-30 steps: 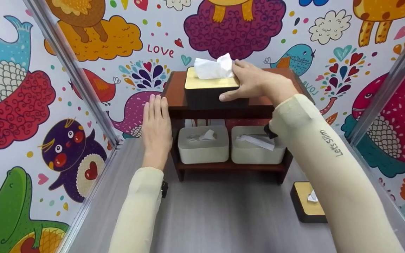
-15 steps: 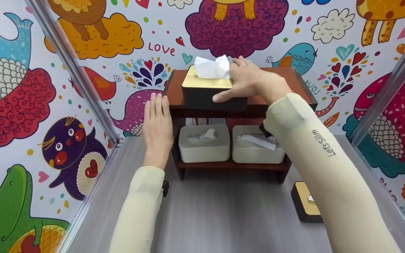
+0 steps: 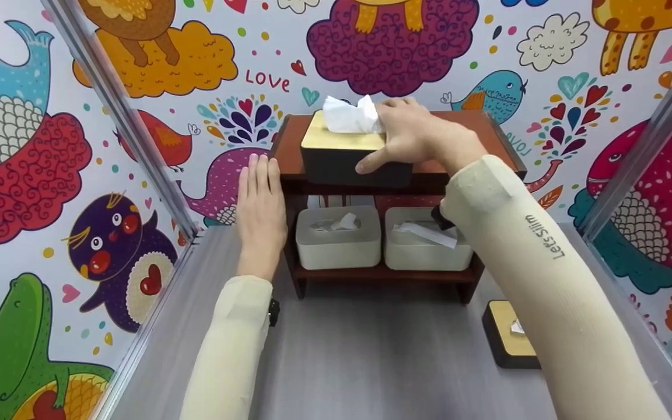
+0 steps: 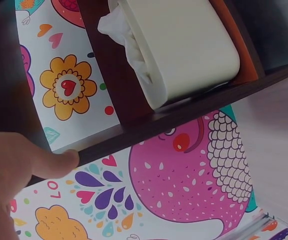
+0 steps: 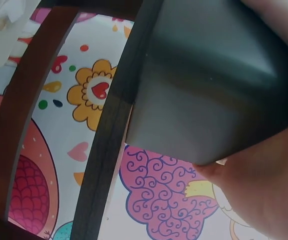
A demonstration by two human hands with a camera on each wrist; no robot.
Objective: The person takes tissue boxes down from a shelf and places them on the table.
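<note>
A black tissue box [image 3: 336,166] with a pale wood-coloured lid and white tissue sticking out is at the front of the brown shelf's top [image 3: 480,120]. My right hand [image 3: 415,137] grips its right end, with the thumb on the front face and the fingers over toward the back. In the right wrist view the black box [image 5: 209,85] fills the space beside the shelf's dark edge, the hand wrapped around its end. My left hand [image 3: 261,216] lies flat, fingers straight, along the shelf's left side. The left wrist view shows its thumb [image 4: 58,162] at the side panel's edge.
Two off-white tissue boxes, one left [image 3: 339,255] and one right [image 3: 426,260], stand side by side on the lower shelf. Another black tissue box [image 3: 512,344] sits on the grey floor at the right, partly behind my right forearm. Cartoon-printed walls enclose the sides and back.
The black tissue box has shifted slightly left and toward the shelf's front, my right hand moving along with it. My left hand has stayed at the shelf's side.
</note>
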